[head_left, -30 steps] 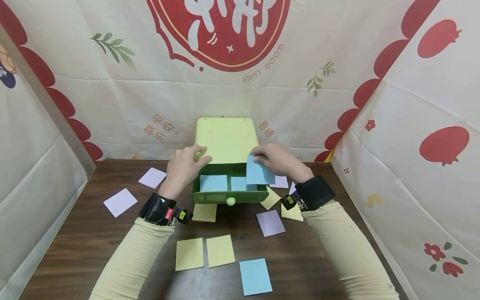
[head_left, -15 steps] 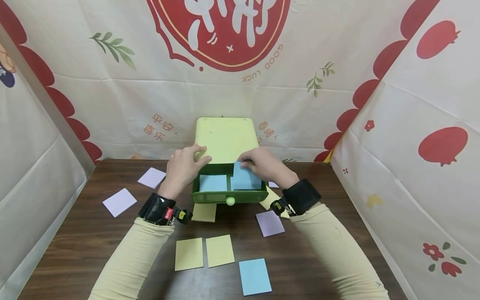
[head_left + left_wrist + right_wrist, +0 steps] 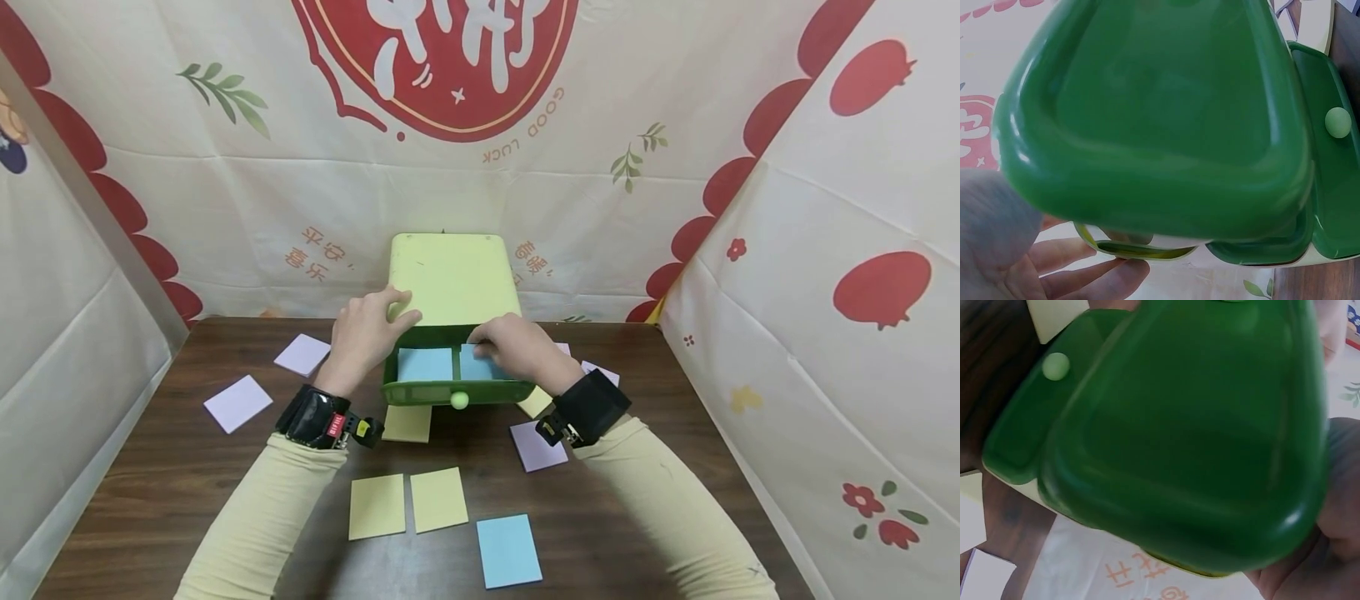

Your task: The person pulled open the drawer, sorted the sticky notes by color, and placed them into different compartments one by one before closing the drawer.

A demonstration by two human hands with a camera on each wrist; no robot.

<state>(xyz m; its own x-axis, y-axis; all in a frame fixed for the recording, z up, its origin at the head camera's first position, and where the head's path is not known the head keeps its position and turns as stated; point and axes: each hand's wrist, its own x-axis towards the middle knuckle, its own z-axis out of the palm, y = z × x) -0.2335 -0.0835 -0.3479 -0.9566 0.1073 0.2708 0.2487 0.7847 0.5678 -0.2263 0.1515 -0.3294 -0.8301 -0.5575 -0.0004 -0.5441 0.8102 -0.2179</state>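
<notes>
A box with a pale yellow-green top (image 3: 453,275) has its green drawer (image 3: 420,393) pulled out, split into two compartments. One blue sticky note pad (image 3: 424,365) lies in the left compartment. My right hand (image 3: 517,346) reaches into the right compartment, its bent fingertips over another blue sticky note pad (image 3: 480,370) there; I cannot tell if it still pinches this pad. My left hand (image 3: 360,337) stays at the box's left edge, thumb and index apart. In the left wrist view its fingers (image 3: 1085,269) lie loosely along the box's side.
A second green drawer with a pale knob (image 3: 1055,366) shows in the wrist views. On the brown table (image 3: 187,517) lie yellow pads (image 3: 377,507), a blue pad (image 3: 509,551) and purple pads (image 3: 537,447). Pale lilac pads (image 3: 238,403) are farther left. A printed cloth (image 3: 315,192) hangs behind.
My right hand has moved left and down, bringing a blue sticky note pad from above the drawer's right end into the right compartment. My left hand has stayed in place.
</notes>
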